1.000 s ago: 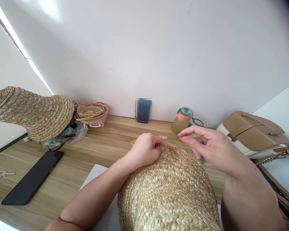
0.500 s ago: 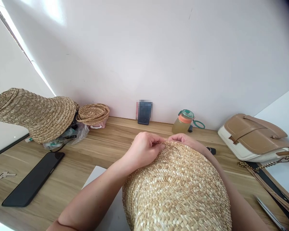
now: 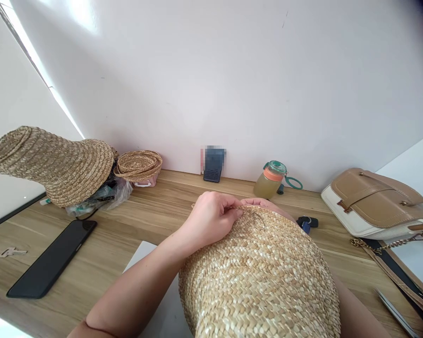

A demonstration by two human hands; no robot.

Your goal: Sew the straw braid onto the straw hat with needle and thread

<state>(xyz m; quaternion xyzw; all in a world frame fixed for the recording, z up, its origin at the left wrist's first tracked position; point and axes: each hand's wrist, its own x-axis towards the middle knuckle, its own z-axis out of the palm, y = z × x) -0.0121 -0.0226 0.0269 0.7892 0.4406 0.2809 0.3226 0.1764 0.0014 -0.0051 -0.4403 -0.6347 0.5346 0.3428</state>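
- My left hand [image 3: 213, 218] pinches the far rim of the woven straw hat [image 3: 259, 277], thumb and fingers clenched on the braid, I judge to keep the edge from shifting
- The hat lies crown towards me over the white sheet [image 3: 151, 281] on the desk [image 3: 134, 220], its rim raised away from me so the edge faces my fingers
- My right hand [image 3: 264, 204] sits behind the rim, mostly hidden by the straw; I cannot tell whether its grip is closed or loose
- A thin dark loop [image 3: 258, 220], thread or wire, lies on the weave just beside my left fingertips; too fine to name
- Well apart: a black phone [image 3: 51, 258], stacked straw hats [image 3: 52, 164], a bottle [image 3: 269, 180], a tan and white handbag [image 3: 373, 204]
- Scissors [image 3: 396, 312] are cut off at the lower right edge
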